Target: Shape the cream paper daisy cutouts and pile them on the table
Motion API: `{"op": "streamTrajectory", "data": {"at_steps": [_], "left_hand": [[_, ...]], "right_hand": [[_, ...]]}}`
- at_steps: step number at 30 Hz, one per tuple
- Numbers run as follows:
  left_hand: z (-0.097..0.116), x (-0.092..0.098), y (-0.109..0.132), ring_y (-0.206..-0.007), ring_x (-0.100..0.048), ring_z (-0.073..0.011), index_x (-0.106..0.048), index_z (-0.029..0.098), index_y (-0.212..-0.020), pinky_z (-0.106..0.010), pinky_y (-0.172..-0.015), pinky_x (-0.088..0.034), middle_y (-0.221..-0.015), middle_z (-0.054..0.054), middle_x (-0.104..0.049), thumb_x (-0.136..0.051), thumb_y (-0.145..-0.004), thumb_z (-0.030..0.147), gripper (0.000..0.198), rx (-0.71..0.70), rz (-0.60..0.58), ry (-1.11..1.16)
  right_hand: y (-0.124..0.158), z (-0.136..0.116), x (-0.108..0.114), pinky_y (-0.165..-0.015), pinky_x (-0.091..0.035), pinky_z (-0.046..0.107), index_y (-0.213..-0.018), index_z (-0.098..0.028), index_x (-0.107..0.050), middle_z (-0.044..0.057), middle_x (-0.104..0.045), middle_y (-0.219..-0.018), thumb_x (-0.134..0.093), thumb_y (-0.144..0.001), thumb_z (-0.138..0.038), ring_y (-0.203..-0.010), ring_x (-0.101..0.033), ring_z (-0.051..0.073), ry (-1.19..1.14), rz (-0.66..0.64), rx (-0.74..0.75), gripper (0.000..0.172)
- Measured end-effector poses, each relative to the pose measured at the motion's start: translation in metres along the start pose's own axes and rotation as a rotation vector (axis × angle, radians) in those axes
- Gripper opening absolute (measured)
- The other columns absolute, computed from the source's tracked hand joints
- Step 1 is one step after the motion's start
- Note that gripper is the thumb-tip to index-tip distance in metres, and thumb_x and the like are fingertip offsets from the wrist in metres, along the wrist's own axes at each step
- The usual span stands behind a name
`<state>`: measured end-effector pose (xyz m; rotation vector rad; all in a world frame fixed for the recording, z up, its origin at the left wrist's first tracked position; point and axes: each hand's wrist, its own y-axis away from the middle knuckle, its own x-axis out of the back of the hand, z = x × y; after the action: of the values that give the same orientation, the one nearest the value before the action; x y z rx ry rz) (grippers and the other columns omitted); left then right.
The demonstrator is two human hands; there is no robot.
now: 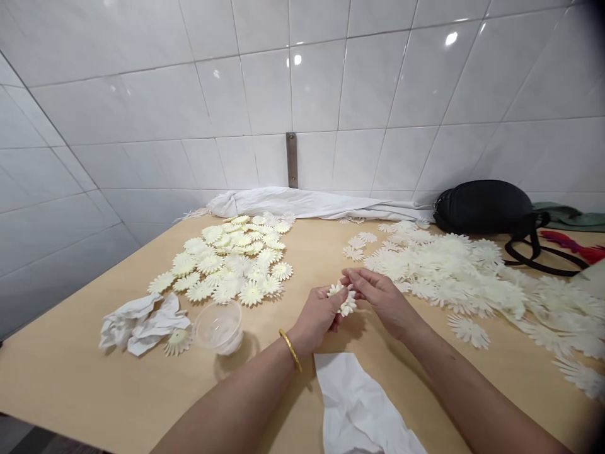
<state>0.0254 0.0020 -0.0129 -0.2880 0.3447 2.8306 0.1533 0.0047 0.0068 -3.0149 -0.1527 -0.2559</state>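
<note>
Bench (85,391) in a pale wood tone carries everything here, and near its middle a small cream-white layered flower with pointed petals (348,306) is held just above the surface. The left hand (317,317) pinches this flower from the left, thumb on top and fingers curled below. The right hand (385,299) reaches in from the right with its fingertips curled in at the flower's far edge; I cannot tell whether they close on a petal. A gold-coloured bracelet (290,350) circles the left wrist.

To the left and far side lies a spread of pale yellow, round, many-petalled flower pieces (222,265), overlapping one another. On the right stretches a broader, looser heap of creamy white petalled cut-outs (449,271), running on toward the near right edge. A clear round plastic cup (220,329) stands left of the left hand; crumpled white paper (142,325) lies farther left, with a single pale petalled piece (178,341) between paper and cup. A creased white sheet (357,400) lies near, between the forearms. Along the far edge runs a long bunched white cloth (302,203), and at the far right sits a rounded black bag (484,207) with its strap on the bench.
</note>
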Motion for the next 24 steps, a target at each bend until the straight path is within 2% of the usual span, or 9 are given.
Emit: {"op": "streamTrajectory", "data": {"at_steps": [2,4,7,10,12,15,18,22,24], "left_hand": [[0.001,-0.001,0.001,-0.030,-0.027,-0.0033,-0.046,0.016,-0.058,-0.018,-0.032,-0.021,-0.037,0.007,-0.034,-0.058,-0.065,0.056,0.042,-0.018,-0.001,-0.029],[0.001,-0.001,0.002,-0.030,-0.025,-0.0036,-0.044,0.017,-0.057,-0.019,-0.031,-0.022,-0.037,0.007,-0.033,-0.056,-0.064,0.060,0.045,-0.035,-0.003,-0.055],[0.003,-0.002,0.002,-0.028,-0.027,-0.0053,-0.041,0.017,-0.053,-0.020,-0.030,-0.022,-0.035,0.006,-0.032,-0.045,-0.065,0.069,0.053,-0.003,0.008,-0.118],[0.004,-0.002,0.000,-0.027,-0.033,-0.0078,-0.040,0.017,-0.049,-0.022,-0.031,-0.026,-0.033,0.003,-0.035,-0.028,-0.066,0.076,0.063,0.088,0.031,-0.142],[0.004,-0.001,0.000,-0.029,-0.037,-0.0085,-0.045,0.016,-0.053,-0.022,-0.033,-0.029,-0.036,0.002,-0.040,-0.027,-0.066,0.077,0.064,0.102,-0.005,-0.127],[0.002,0.001,-0.001,-0.032,-0.039,-0.0074,-0.052,0.015,-0.066,-0.021,-0.035,-0.031,-0.041,0.003,-0.043,-0.047,-0.065,0.068,0.054,0.043,-0.118,-0.089],[-0.001,0.003,-0.001,-0.034,-0.038,-0.0056,-0.052,0.015,-0.072,-0.020,-0.037,-0.033,-0.045,0.004,-0.045,-0.064,-0.061,0.053,0.042,-0.016,-0.190,-0.004],[-0.004,0.005,-0.003,-0.038,-0.048,-0.0088,-0.049,0.015,-0.072,-0.021,-0.039,-0.036,-0.053,0.001,-0.052,-0.068,-0.060,0.047,0.039,-0.030,-0.205,0.049],[-0.005,0.006,-0.004,-0.046,-0.056,-0.0129,-0.049,0.014,-0.074,-0.023,-0.043,-0.040,-0.059,-0.003,-0.056,-0.068,-0.060,0.047,0.040,-0.021,-0.204,0.079]], "right_hand": [[0.003,0.004,-0.005,-0.061,-0.045,0.029,-0.085,-0.016,-0.062,0.004,-0.063,-0.071,-0.057,-0.073,-0.047,-0.062,-0.056,0.015,-0.194,-0.105,-0.075,0.035],[0.004,0.009,-0.006,-0.059,-0.044,0.027,-0.084,-0.016,-0.062,0.002,-0.062,-0.067,-0.063,-0.068,-0.044,-0.060,-0.055,0.014,-0.295,-0.156,-0.086,0.032],[0.004,0.016,-0.004,-0.059,-0.042,0.026,-0.074,-0.017,-0.062,0.000,-0.060,-0.065,-0.068,-0.065,-0.039,-0.059,-0.054,0.012,-0.358,-0.129,-0.077,0.025],[0.002,0.019,-0.001,-0.055,-0.040,0.026,-0.065,-0.017,-0.059,-0.002,-0.056,-0.056,-0.068,-0.064,-0.041,-0.052,-0.050,0.011,-0.343,-0.061,-0.095,0.026],[0.000,0.020,0.000,-0.052,-0.038,0.026,-0.062,-0.017,-0.057,-0.002,-0.054,-0.052,-0.066,-0.065,-0.043,-0.048,-0.048,0.011,-0.272,-0.024,-0.082,0.028],[-0.003,0.019,-0.001,-0.047,-0.034,0.024,-0.059,-0.017,-0.054,-0.004,-0.049,-0.048,-0.061,-0.068,-0.045,-0.045,-0.043,0.009,-0.152,0.012,-0.041,0.031],[-0.006,0.017,0.001,-0.045,-0.032,0.023,-0.059,-0.017,-0.052,-0.004,-0.046,-0.047,-0.057,-0.071,-0.046,-0.044,-0.040,0.009,-0.027,0.074,-0.007,0.031],[-0.012,0.016,0.017,-0.047,-0.032,0.025,-0.060,-0.018,-0.050,-0.003,-0.044,-0.046,-0.048,-0.076,-0.041,-0.046,-0.040,0.011,0.335,0.292,0.048,0.028],[-0.014,0.019,0.028,-0.051,-0.034,0.028,-0.061,-0.018,-0.052,0.000,-0.049,-0.050,-0.046,-0.077,-0.036,-0.050,-0.044,0.014,0.574,0.374,0.043,0.025]]}}
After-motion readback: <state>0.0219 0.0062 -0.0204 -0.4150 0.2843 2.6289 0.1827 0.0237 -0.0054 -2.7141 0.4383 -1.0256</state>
